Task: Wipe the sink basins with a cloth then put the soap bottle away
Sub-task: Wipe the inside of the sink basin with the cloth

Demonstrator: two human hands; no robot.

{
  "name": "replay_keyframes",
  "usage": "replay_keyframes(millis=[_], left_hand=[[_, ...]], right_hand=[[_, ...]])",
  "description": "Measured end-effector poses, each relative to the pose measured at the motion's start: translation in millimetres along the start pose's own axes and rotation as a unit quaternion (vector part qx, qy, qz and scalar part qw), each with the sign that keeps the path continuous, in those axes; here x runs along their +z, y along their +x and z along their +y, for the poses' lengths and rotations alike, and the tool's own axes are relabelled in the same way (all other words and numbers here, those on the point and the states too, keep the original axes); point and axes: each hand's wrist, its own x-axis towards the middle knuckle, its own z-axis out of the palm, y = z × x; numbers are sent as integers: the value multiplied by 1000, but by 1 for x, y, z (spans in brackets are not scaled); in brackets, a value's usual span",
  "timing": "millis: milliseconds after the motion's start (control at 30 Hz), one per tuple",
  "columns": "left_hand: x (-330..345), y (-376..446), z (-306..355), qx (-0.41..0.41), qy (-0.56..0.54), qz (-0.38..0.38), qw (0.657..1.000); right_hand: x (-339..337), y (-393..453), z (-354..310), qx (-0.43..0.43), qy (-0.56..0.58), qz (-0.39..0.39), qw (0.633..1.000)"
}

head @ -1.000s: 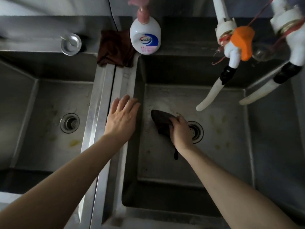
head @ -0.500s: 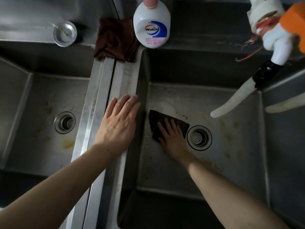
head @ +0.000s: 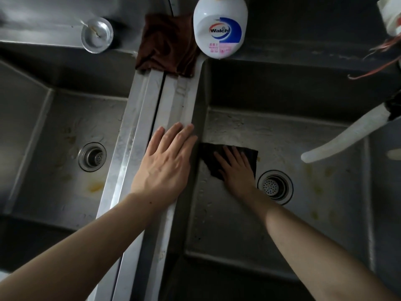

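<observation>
Dark cloth (head: 249, 156) spread flat on the floor of the right basin (head: 325, 203), in its left part, close to the left wall and just beside the drain (head: 275, 185). Pressed down by the right hand (head: 235, 168), fingers straight and spread on top, palm flat, nothing pinched or curled around. Left hand (head: 167, 161) laid flat on the steel divider (head: 152, 105) between the two basins, fingers straight and together, holding nothing, probably only for support. Yellowish stains visible on the right basin floor to the right of the drain, and more on the floor of the left basin (head: 54, 148) near its own drain (head: 92, 157). Judging from this, wiping in the right basin under way but not finished, left basin not yet wiped. Soap bottle (head: 220, 29) standing on the back ledge behind the right basin, at the head of the divider, touched by no hand, so not yet put away. Beside it on the left, a brown rag (head: 167, 44) lying crumpled, and further left a small round metal lid (head: 97, 35). White faucet spout (head: 347, 135) reaching over the right basin from the right side.
</observation>
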Motion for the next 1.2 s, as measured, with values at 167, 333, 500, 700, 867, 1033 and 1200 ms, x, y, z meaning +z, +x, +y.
replay_keyframes(millis=[167,333,500,700,867,1033,1200], left_hand=[[1,0,0,1,-12,13,1000],[0,0,0,1,-14,14,1000],[0,0,0,4,-8,11,1000],[0,0,1,6,0,14,1000],[-1,1,1,0,1,13,1000],[0,1,1,0,0,16,1000],[0,3,0,0,2,5,1000]], right_hand=[[-23,62,20,61,30,22,997],[-31,101,23,98,49,88,990],[-15,97,8,94,56,97,989],[15,29,1,-53,45,104,992],[-12,39,24,-87,88,163,979],[-43,85,53,4,80,209,975],[-33,121,43,63,75,106,990]])
